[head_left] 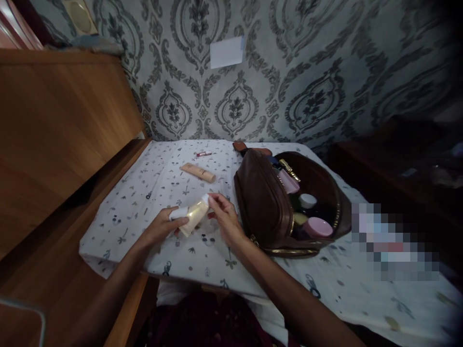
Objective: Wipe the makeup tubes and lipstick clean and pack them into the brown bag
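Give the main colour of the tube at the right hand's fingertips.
Pale yellow; the tube shows best in the head view.

Left of the bag [258, 202] (a container [319, 227] inside) are the held tube [196, 214] and, on the cloth [126, 207], a second tube [198, 172].

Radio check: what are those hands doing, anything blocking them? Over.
Left fingers holding pale tube. Right fingers on its white cap. Open brown bag to right, not blocking.

Dim cool light, heavy shadow at right (around a pixelated patch [394, 246]), stretched edges
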A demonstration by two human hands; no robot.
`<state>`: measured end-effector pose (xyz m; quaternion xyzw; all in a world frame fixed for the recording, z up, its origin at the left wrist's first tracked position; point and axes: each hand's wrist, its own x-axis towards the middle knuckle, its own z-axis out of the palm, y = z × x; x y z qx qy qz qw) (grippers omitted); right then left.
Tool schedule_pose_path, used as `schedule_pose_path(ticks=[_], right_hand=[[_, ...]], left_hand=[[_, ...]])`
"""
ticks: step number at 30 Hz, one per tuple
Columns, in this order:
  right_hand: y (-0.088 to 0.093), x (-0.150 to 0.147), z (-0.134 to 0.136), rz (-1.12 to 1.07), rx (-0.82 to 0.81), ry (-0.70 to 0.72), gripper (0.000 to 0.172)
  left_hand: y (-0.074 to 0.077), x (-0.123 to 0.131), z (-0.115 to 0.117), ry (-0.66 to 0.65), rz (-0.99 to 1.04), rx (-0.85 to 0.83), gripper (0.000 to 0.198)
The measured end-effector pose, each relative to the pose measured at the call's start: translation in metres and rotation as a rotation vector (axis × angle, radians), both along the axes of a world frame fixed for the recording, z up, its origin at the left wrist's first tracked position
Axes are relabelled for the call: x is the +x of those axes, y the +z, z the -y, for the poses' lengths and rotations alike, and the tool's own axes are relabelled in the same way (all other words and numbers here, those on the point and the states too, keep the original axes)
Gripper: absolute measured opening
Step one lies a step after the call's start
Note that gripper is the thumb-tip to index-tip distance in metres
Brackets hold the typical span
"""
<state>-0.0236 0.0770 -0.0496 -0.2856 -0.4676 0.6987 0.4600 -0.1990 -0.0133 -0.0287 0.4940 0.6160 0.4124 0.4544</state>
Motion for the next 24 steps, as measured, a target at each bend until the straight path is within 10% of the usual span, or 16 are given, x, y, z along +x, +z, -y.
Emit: schedule_pose_path(ticks=[7,13,20,24], right_hand=[[-0.002,-0.001,-0.001,0.009,-0.075,-0.018,0.034],[-0.001,0.0,0.0,-0.051,-0.104,-0.031,0.04],[0.0,-0.003,0.008,-0.049,-0.058,0.07,0.028],[-0.003,-0.003,0.007,-0.097,-0.098,0.084,0.031]], left_hand=[[0.008,-0.009,-0.002,0.069,-0.172,0.128,0.038],[0.015,0.002,-0.005,0.442,-0.911,0.468,0.034],[-0.002,0.045,-0.015,0.143,-1.253,0.788,0.034],[-0.011,0.024,-0.03,0.22,-1.17,0.699,0.034]])
